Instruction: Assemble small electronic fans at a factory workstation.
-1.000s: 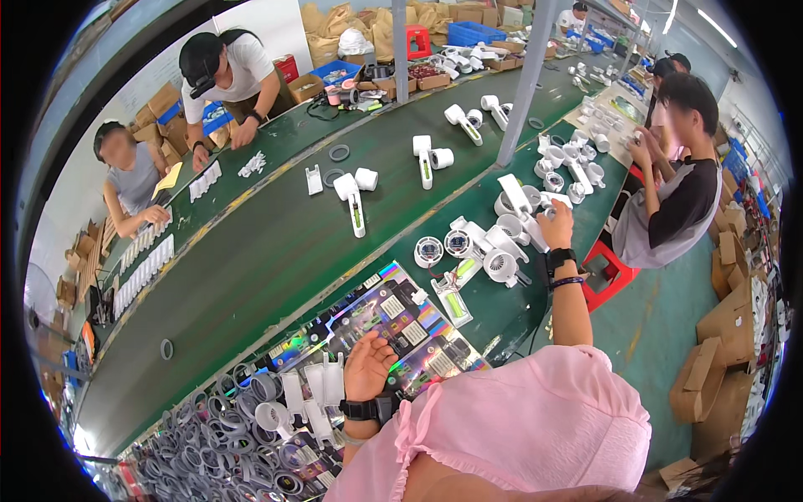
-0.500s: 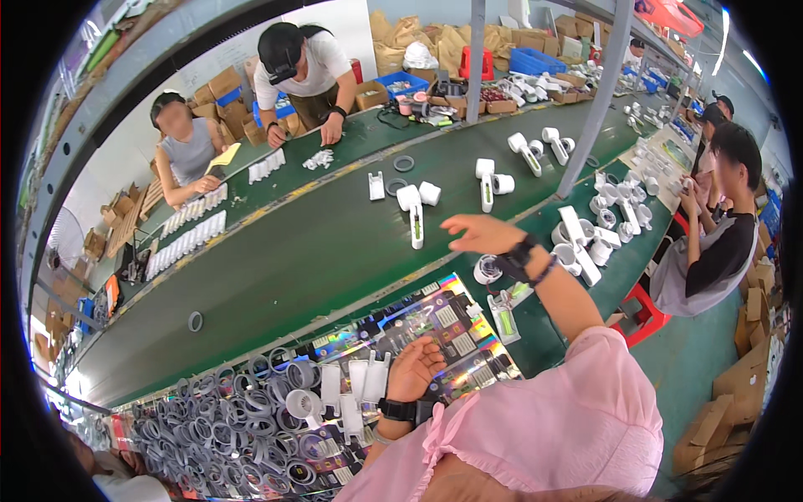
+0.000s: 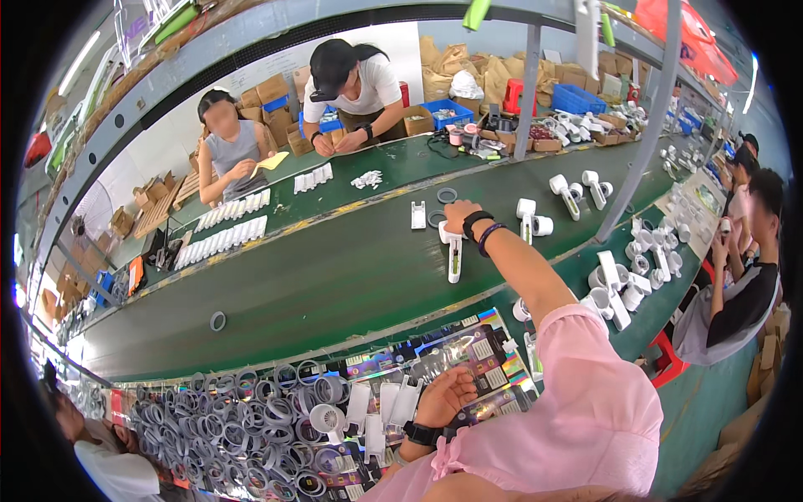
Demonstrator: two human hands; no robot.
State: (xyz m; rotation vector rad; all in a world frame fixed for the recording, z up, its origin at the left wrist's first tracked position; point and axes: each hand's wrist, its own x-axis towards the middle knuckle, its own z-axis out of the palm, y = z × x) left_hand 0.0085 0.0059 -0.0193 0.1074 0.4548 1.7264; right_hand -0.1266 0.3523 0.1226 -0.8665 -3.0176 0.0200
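Observation:
My right hand (image 3: 462, 217) reaches far over the green conveyor belt, its fingers curled down beside a white round-headed handle part (image 3: 454, 258) with a green strip inside. The hand covers whatever its fingertips close on. Nearer to me, my left hand (image 3: 448, 395) rests palm up, fingers loosely bent and apart, holding nothing. Beneath it are printed glossy package sheets (image 3: 481, 356). White curved cover pieces (image 3: 358, 404) lie just left of it, along with a white piece with a round grille (image 3: 327, 420). Two grey rings (image 3: 447, 196) and a small white cover (image 3: 418, 215) lie beyond my right hand.
A large heap of grey rings (image 3: 242, 418) covers the near left. More white handle parts (image 3: 565, 195) sit along the belt (image 3: 335, 276); white housings (image 3: 615, 289) crowd the right-hand table. Metal posts (image 3: 642, 151) rise at the belt's edge. Co-workers sit or stand across and at the right.
My right hand has stretched forward from the belt's near side to the white handle part, hiding the white cup beside it. My left hand stays over the package sheets. The view has shifted.

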